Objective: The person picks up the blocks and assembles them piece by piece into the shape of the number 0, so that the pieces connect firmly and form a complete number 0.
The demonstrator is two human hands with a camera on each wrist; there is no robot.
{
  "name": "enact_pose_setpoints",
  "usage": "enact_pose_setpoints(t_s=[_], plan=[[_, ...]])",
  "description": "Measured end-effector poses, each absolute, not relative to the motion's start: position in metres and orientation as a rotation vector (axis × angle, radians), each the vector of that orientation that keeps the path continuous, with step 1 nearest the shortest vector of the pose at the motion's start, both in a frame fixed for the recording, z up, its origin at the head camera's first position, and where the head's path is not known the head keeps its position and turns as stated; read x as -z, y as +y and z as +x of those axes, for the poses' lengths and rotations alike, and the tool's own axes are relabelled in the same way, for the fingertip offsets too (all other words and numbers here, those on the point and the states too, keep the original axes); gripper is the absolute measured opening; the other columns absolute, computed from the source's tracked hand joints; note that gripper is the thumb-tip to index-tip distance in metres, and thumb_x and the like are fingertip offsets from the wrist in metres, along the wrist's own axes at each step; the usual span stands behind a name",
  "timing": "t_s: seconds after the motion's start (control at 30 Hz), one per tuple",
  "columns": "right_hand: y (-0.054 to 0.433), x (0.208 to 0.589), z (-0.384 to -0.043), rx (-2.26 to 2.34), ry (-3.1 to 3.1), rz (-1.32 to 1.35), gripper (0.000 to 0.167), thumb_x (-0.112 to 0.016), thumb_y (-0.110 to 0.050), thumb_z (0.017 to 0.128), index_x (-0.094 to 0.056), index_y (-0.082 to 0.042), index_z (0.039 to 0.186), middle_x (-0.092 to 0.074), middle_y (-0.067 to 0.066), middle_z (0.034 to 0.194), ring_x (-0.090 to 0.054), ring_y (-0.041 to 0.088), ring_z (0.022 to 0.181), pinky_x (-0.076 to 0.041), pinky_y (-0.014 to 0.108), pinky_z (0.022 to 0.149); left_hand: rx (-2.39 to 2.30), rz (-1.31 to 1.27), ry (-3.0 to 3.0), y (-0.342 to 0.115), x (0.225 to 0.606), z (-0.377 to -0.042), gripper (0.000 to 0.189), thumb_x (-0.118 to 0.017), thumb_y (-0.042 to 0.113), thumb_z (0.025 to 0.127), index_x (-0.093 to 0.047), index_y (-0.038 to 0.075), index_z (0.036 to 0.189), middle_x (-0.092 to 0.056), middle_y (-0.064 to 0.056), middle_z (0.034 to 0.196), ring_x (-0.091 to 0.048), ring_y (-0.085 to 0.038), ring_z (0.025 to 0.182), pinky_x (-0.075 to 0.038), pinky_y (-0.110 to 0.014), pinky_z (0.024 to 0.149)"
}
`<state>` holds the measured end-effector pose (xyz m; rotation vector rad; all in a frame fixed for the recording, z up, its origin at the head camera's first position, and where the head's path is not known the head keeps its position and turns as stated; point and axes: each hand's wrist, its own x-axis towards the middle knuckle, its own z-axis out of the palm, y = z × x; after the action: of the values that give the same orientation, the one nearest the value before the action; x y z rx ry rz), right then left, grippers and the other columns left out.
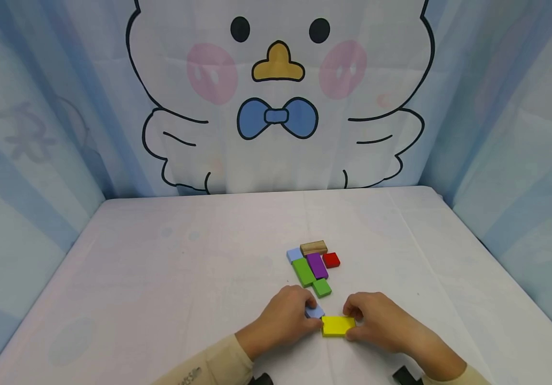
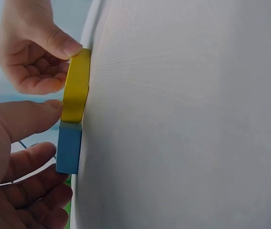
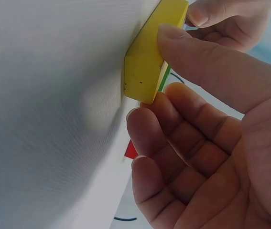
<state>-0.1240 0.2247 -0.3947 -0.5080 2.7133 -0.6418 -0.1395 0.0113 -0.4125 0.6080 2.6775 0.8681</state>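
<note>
A yellow rectangular block (image 1: 337,326) lies on the white table, end to end with a small blue block (image 2: 69,149). My right hand (image 1: 385,324) grips the yellow block at its right end, the thumb on its near side and the fingertips at the far side and end. The left hand (image 1: 285,314) holds the blue block from the left with curled fingers. Its thumb reaches over to the yellow block's left end. In the head view the left fingers partly cover the blue block.
Beyond the hands lies a cluster of flat blocks: green (image 1: 303,272), purple (image 1: 317,265), red (image 1: 331,260), wooden (image 1: 313,248), light blue (image 1: 294,255) and a small green one (image 1: 322,288). A printed curtain (image 1: 276,160) stands behind the table (image 1: 184,267).
</note>
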Motion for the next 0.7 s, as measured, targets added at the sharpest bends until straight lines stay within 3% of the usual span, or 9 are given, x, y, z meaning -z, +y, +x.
enact_pose_setpoints(t_s=[0.23, 0.7], plan=[[0.2266, 0.3943, -0.1221, 0.632, 2.721, -0.469, 0.027, -0.087, -0.022, 0.076, -0.066, -0.016, 0.092, -0.052, -0.008, 0.078, -0.049, 0.015, 0.076, -0.046, 0.030, 0.071, -0.835, 0.594, 2.707, 0.0167, 0.4119, -0.1374, 0.026, -0.085, 0.030, 0.082, -0.073, 0.010, 0.095, -0.054, 0.008, 0.079, -0.048, -0.011, 0.077, -0.048, -0.024, 0.076], [0.2285, 0.3943, -0.1213, 0.635, 2.728, -0.517, 0.027, -0.087, -0.022, 0.076, -0.065, -0.016, 0.091, -0.052, -0.010, 0.078, -0.049, 0.013, 0.075, -0.045, 0.029, 0.070, -0.897, 0.613, 2.701, 0.0168, 0.4155, -0.1371, 0.031, -0.086, 0.035, 0.080, -0.071, 0.010, 0.093, -0.053, 0.007, 0.079, -0.047, -0.011, 0.076, -0.044, -0.022, 0.067]])
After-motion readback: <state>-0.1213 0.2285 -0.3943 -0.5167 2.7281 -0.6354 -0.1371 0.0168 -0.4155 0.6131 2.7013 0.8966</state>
